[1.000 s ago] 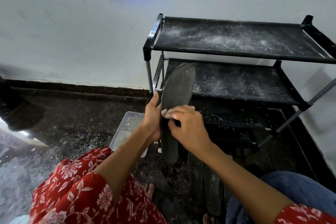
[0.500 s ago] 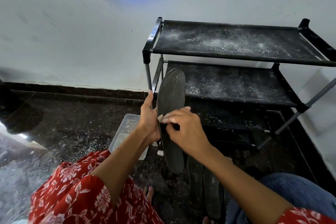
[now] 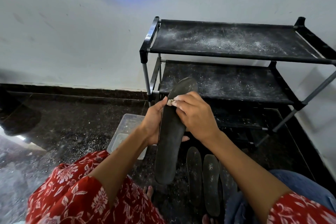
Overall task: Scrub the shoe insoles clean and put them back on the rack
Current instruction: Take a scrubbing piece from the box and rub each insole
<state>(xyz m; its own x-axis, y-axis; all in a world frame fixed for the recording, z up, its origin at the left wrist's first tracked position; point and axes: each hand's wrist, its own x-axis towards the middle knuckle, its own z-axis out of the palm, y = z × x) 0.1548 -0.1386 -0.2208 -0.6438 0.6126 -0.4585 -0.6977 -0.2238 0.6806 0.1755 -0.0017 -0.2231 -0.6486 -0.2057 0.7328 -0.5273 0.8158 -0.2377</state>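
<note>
My left hand (image 3: pixel 154 123) grips a long dark grey insole (image 3: pixel 170 143) from its left edge and underside, holding it lengthwise in front of me. My right hand (image 3: pixel 195 114) pinches a small whitish scrubbing pad (image 3: pixel 171 101) against the insole's upper part, near my left thumb. Two more dark insoles (image 3: pixel 201 178) lie side by side on the floor below my right forearm. The black shoe rack (image 3: pixel 236 56) stands against the wall ahead, its shelves dusted with white powder and holding nothing that I can see.
A clear plastic tub (image 3: pixel 127 129) sits on the dark speckled floor (image 3: pixel 72 129) left of my left wrist. White powder is scattered on the floor. A white wall (image 3: pixel 81 32) runs behind. My red floral sleeves and knees fill the bottom of the view.
The insole has tilted so its toe end points further right and its heel hangs lower. My right hand with the pad has slid up toward the toe end.
</note>
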